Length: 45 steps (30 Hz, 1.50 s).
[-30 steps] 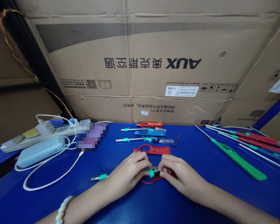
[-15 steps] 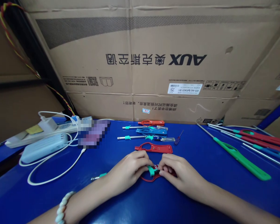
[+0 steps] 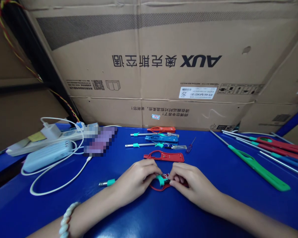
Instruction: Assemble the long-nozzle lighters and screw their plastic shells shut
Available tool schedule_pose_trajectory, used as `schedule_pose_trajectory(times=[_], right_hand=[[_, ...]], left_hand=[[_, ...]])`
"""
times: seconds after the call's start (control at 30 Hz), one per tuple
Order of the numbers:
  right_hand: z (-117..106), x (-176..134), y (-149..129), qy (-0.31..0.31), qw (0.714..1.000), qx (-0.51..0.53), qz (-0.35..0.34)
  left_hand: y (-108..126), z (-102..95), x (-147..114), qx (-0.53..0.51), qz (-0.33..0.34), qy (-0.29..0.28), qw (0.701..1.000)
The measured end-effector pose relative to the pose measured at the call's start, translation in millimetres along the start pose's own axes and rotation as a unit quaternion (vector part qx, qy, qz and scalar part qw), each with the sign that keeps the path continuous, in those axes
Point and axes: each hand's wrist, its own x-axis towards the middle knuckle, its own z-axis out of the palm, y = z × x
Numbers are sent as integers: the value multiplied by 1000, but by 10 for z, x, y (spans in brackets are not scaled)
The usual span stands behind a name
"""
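Two closed grips on red lighter (image 3: 161, 182)

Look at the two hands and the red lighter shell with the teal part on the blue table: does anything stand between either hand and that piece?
Nothing visible does. The left hand and right hand both already touch the red lighter shell at its teal part. The spare red shell lies apart, beyond the hands.

A deep blue table (image 3: 213, 205) is seen. A teal trigger piece (image 3: 160, 179) and a red shell (image 3: 161, 188) are shown at the centre. A second red shell (image 3: 164, 156) at 12 o'clock, a green lighter (image 3: 258, 169) at 3 o'clock, a white cable (image 3: 57, 185) at 9 o'clock and a brown, black-printed carton (image 3: 164, 66) are seen.
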Motion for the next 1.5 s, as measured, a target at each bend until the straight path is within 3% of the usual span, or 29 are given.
schedule_pose_trajectory(times=[0.53, 0.8, 1.0, 1.17, 1.5], right_hand=[[29, 5, -10, 9, 1000, -7, 1], [61, -6, 23, 5, 997, -51, -53], [-9, -21, 29, -46, 980, -142, -128], [-170, -41, -25, -105, 986, -97, -88], [-162, -37, -59, -80, 996, -19, -36]], left_hand=[[55, -31, -14, 132, 51, -40, 989], [139, -3, -15, 172, 26, -48, 984], [171, 128, -41, 321, 99, -22, 942], [186, 207, -86, 387, 136, -10, 912], [83, 181, -86, 323, 101, -6, 941]])
